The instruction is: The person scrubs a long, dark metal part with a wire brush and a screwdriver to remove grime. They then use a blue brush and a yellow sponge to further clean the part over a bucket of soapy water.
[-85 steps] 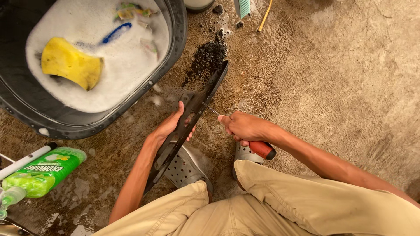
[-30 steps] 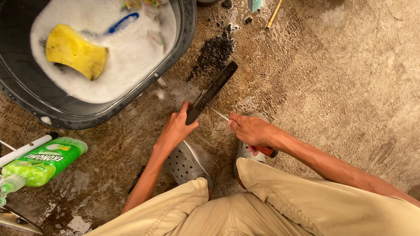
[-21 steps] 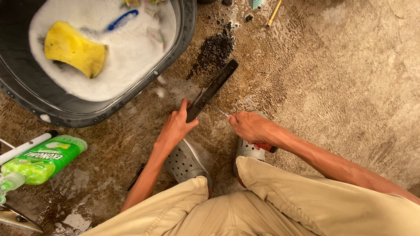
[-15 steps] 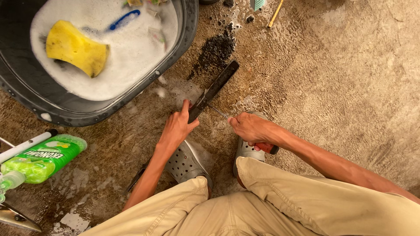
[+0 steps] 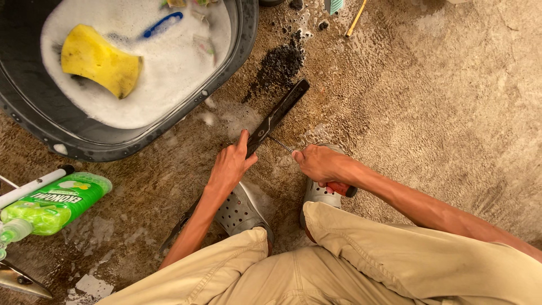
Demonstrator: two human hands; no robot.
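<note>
Hands low over wet concrete floor [image 5: 451, 96], and both are busy on one piece. The left hand [image 5: 230, 168] is clamped round a long, flat black metal piece [image 5: 279, 116], fingers wrapped on its near part with the index finger stretched up along it; the piece lies slanted across the floor, its far end pointing up and to the right, toward a small heap of black grit [image 5: 279, 65]. The right hand [image 5: 322, 164] is closed tight around a red-handled tool [image 5: 339, 189], and its thin metal shaft [image 5: 280, 144] reaches across to meet the black piece just beside the left fingertips. Under the hands sit two grey perforated clogs, the left clog [image 5: 240, 210] and the right clog [image 5: 319, 195], with khaki trousers [image 5: 350, 265] filling the bottom of the view. Up in the left corner is a dark round basin [image 5: 237, 51] full of suds, a yellow sponge [image 5: 100, 59] floating in it and a blue handle [image 5: 164, 24] poking out of the foam. Well off to the left on the floor lies a green bottle of dish liquid [image 5: 53, 203], on its side, with a white rod [image 5: 34, 185] just above it. The floor around the black piece is wet and streaked with foam.
</note>
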